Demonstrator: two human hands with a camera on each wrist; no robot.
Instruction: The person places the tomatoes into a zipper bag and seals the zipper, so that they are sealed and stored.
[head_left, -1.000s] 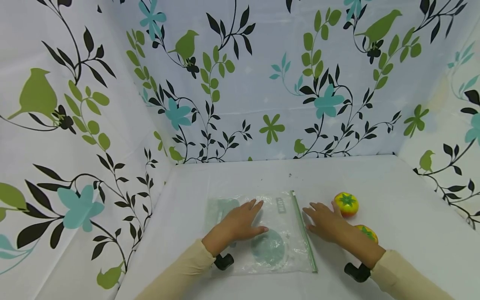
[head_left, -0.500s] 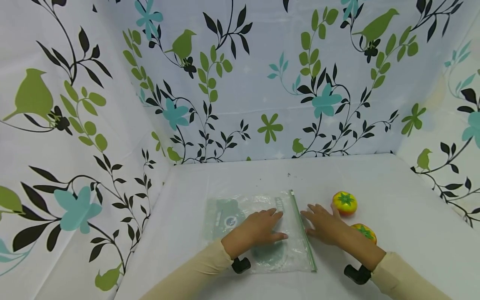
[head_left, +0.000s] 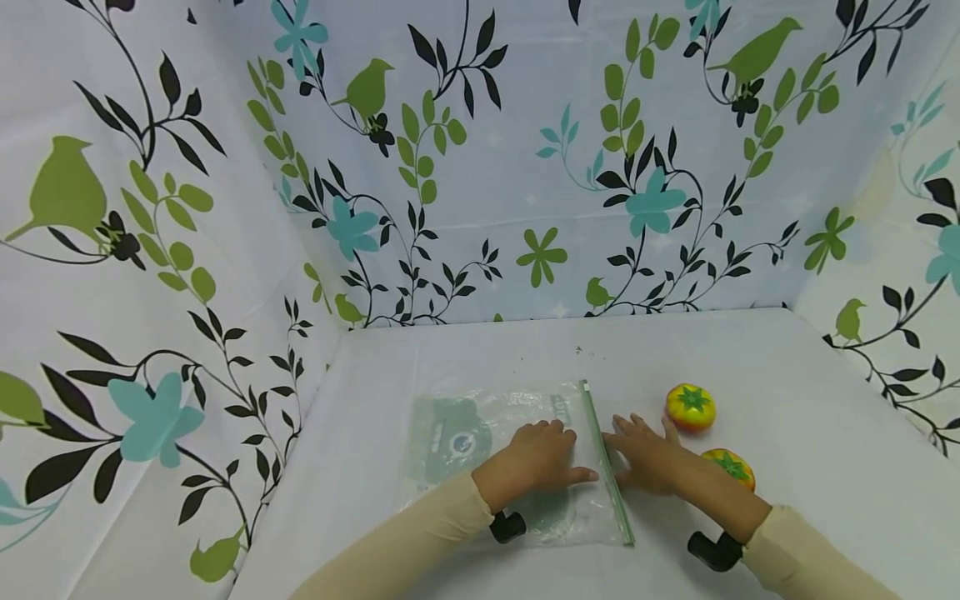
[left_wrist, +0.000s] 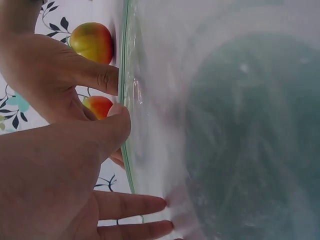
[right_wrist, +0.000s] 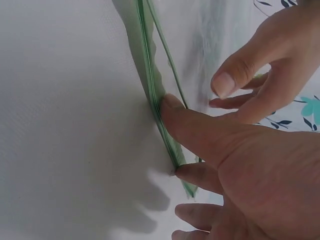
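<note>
A clear zip bag (head_left: 517,400) with green patches lies flat on the white table, its green zip edge (head_left: 606,467) at the right. My left hand (head_left: 536,457) rests over the bag's right half, fingers spread in the left wrist view and thumb (left_wrist: 117,122) right at the zip edge. Just beyond that edge is my right hand (head_left: 647,457), its thumb (right_wrist: 172,105) and a fingertip touching the green strip (right_wrist: 155,107) in the right wrist view. There, two green lines of the zip stand slightly apart. My left hand's fingers partly hide a round green patch.
Two round red-and-yellow tomato-like fruits with green star tops sit right of the bag: one farther fruit (head_left: 691,408), one nearer fruit (head_left: 731,467) partly behind my right forearm. Patterned cloth (head_left: 465,167) walls the table at the back and sides.
My left hand has slid rightward across the bag toward the zip edge, uncovering the left green patch. My right hand has stayed close to that edge, shifting slightly.
</note>
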